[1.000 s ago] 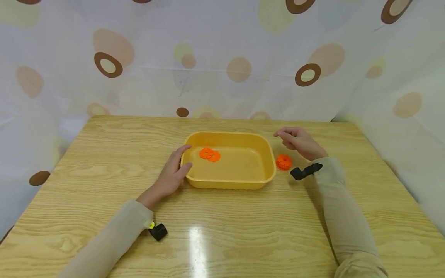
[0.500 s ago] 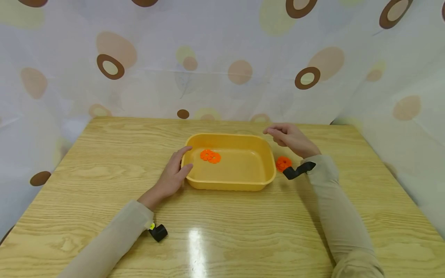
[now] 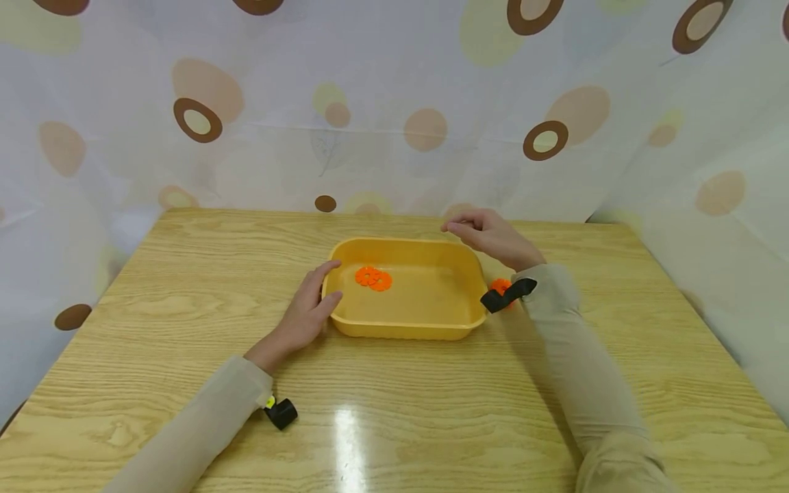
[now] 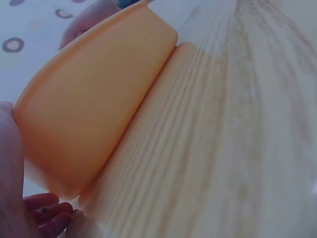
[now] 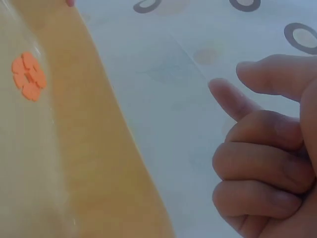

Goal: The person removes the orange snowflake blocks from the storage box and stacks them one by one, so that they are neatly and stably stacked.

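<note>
A yellow plastic basin (image 3: 407, 327) stands on the table. Two overlapping orange flower-shaped discs (image 3: 368, 276) lie inside it at the left. My left hand (image 3: 302, 309) grips the basin's left end, thumb over the rim; in the left wrist view, curled fingers (image 4: 49, 213) show by its lower edge. Above and beyond the far right corner hovers my right hand (image 3: 493, 237). In the right wrist view its lower fingers (image 5: 257, 161) are curled and a gap separates thumb from index finger, with nothing visible between them. Several stacked orange discs (image 3: 499, 283) sit right of the basin, partly hidden by the right wrist's camera.
The wooden table (image 3: 394, 397) carries a light reflection at its front. A patterned white cloth (image 3: 370, 157) hangs behind its far edge and along both sides. Black cameras are worn on the left cuff (image 3: 281, 413) and the right cuff (image 3: 507, 296).
My right hand has moved left and slightly farther away, from above the orange stack to the basin's far right corner. The left hand keeps its grip on the basin.
</note>
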The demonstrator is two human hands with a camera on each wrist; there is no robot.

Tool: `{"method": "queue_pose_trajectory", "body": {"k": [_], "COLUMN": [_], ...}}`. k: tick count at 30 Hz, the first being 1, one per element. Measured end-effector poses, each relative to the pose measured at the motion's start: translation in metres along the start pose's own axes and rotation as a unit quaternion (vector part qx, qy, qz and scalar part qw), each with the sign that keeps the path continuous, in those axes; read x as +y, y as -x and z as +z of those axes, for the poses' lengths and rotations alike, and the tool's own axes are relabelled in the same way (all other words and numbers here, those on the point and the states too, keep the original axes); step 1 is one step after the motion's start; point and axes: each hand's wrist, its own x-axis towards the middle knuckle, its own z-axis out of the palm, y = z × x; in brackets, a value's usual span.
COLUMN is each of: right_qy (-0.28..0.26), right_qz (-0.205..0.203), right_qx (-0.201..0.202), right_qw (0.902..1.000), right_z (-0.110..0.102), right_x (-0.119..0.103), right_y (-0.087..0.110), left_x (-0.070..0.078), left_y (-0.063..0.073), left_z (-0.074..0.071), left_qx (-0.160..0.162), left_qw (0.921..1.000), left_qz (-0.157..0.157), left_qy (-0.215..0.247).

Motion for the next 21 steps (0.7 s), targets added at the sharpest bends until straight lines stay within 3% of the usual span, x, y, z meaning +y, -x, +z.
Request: {"method": "queue_pose_trajectory", "body": {"k": [13,21], "right_qy": [0.041,0.011], "right_qz": [-0.003,0.021], "right_qx": [-0.017,-0.051], "right_qw": [0.9990,0.9984], "right_z": [0.020,0.038], "right_x": [-0.013,-0.016], "right_y": [-0.021,-0.029], "left_x": [0.003,0.000], "left_y": [0.001,0.001], "left_z": [-0.002,-0.001], "left_qx": [-0.002,0.000], "left_qw": [1.0000,1.0000], "left_qz": [-0.005,0.000], "left_qy": [0.008,0.006]}}
